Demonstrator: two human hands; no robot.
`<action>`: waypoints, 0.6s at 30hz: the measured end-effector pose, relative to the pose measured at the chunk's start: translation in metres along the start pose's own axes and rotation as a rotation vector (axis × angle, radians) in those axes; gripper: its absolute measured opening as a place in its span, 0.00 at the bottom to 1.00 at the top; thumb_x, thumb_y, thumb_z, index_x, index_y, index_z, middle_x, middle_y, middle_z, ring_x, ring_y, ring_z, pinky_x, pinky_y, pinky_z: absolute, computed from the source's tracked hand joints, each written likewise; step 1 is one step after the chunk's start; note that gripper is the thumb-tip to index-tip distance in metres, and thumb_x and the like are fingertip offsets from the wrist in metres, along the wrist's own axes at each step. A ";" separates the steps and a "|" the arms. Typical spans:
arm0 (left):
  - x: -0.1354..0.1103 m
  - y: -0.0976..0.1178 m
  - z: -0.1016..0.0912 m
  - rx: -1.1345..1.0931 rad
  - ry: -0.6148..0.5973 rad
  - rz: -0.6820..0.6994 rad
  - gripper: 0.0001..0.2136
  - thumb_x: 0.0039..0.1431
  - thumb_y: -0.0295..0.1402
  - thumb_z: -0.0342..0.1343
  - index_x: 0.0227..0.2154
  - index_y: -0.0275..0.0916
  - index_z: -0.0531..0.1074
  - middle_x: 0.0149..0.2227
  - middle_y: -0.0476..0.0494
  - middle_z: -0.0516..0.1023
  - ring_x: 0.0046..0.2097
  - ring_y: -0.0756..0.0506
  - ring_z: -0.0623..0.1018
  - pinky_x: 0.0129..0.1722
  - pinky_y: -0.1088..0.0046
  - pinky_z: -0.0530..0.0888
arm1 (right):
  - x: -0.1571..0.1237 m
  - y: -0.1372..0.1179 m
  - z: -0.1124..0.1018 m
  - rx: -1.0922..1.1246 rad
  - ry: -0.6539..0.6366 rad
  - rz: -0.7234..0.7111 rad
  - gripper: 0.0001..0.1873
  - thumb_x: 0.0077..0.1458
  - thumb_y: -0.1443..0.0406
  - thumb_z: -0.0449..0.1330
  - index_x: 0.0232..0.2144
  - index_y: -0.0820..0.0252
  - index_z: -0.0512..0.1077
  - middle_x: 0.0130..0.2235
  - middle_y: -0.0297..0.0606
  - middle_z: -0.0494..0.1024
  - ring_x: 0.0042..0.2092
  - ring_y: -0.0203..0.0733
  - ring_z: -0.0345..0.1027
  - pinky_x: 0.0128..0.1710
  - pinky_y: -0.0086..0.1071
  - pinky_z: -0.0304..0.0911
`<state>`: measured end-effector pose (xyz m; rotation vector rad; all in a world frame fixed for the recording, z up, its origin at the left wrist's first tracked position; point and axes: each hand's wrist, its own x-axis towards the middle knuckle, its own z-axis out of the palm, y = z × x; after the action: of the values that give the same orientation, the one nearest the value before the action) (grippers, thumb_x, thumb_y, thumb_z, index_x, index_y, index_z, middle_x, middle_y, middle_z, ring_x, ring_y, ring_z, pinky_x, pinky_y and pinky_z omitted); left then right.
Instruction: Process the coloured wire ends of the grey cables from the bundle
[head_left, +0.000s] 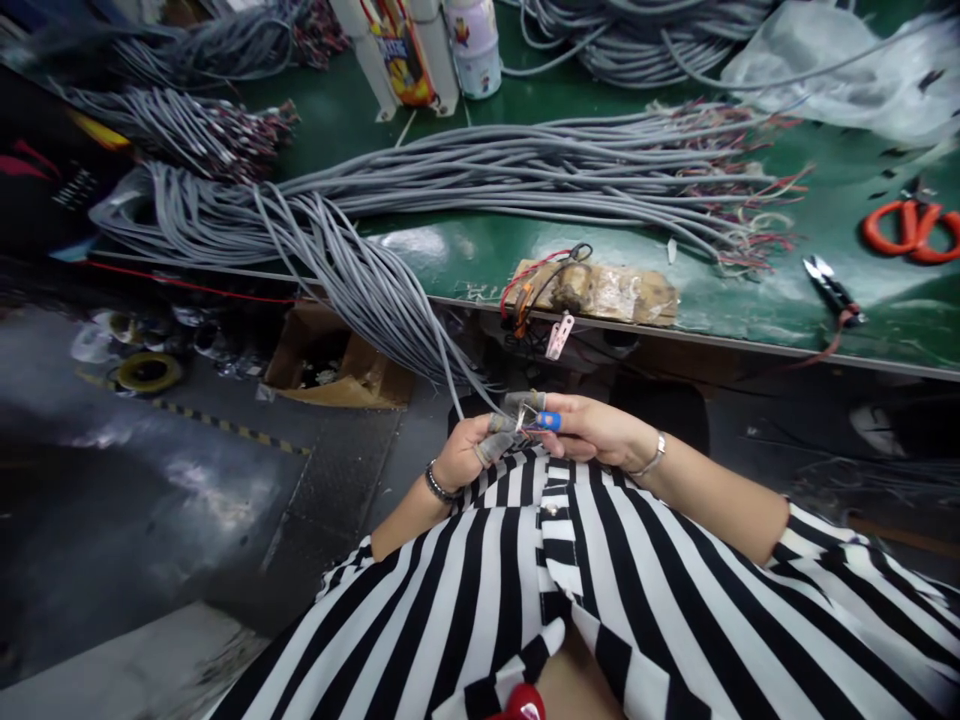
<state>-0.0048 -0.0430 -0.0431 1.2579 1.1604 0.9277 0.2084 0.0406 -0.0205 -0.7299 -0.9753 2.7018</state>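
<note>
My left hand (pixel 474 442) is closed on the end of a grey cable (pixel 454 385) in front of my striped shirt. Grey finger covers wrap some of its fingertips. My right hand (pixel 592 430) pinches the thin wires (pixel 528 422) that fan out of that cable end, and a blue wrap (pixel 549 421) sits on one of its fingers. Both hands almost touch, just off the table's front edge. From the held end, the cable runs back to a drooping bundle of grey cables (pixel 375 290), which hangs over the edge.
Stripped cable ends (pixel 742 200) lie on the green table (pixel 885 310). A wooden block (pixel 622 292) with clips sits at its edge. Red-handled scissors (pixel 911 230) and small cutters (pixel 832 288) lie at right. A cardboard box (pixel 337 365) stands below, at left.
</note>
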 end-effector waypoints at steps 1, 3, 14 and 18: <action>0.000 0.001 0.000 -0.001 -0.006 0.004 0.20 0.58 0.49 0.58 0.30 0.33 0.73 0.18 0.53 0.65 0.19 0.56 0.61 0.19 0.81 0.59 | 0.000 0.000 0.000 -0.004 0.002 0.003 0.19 0.56 0.62 0.61 0.50 0.61 0.68 0.21 0.28 0.73 0.12 0.22 0.43 0.11 0.20 0.34; 0.001 0.003 0.001 -0.002 -0.015 0.005 0.20 0.57 0.50 0.58 0.30 0.33 0.73 0.18 0.53 0.64 0.19 0.56 0.60 0.19 0.81 0.59 | 0.001 0.000 -0.001 -0.009 0.015 0.002 0.19 0.56 0.62 0.62 0.48 0.61 0.68 0.21 0.28 0.73 0.12 0.22 0.43 0.11 0.20 0.34; 0.003 0.015 0.003 0.071 -0.213 0.023 0.20 0.55 0.49 0.60 0.28 0.33 0.76 0.21 0.47 0.73 0.23 0.53 0.69 0.25 0.78 0.67 | 0.013 -0.005 -0.024 0.041 0.346 -0.115 0.11 0.53 0.64 0.60 0.39 0.59 0.67 0.17 0.21 0.60 0.13 0.23 0.38 0.13 0.21 0.31; -0.003 0.014 0.000 0.048 -0.226 0.042 0.17 0.57 0.46 0.60 0.28 0.33 0.76 0.23 0.44 0.75 0.25 0.52 0.71 0.26 0.78 0.67 | 0.007 -0.012 -0.052 -0.001 0.634 -0.275 0.10 0.52 0.63 0.60 0.38 0.57 0.64 0.17 0.19 0.58 0.14 0.24 0.36 0.13 0.21 0.31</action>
<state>-0.0045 -0.0438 -0.0290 1.3923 0.9863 0.7692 0.2286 0.0813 -0.0502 -1.2396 -0.8310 2.0257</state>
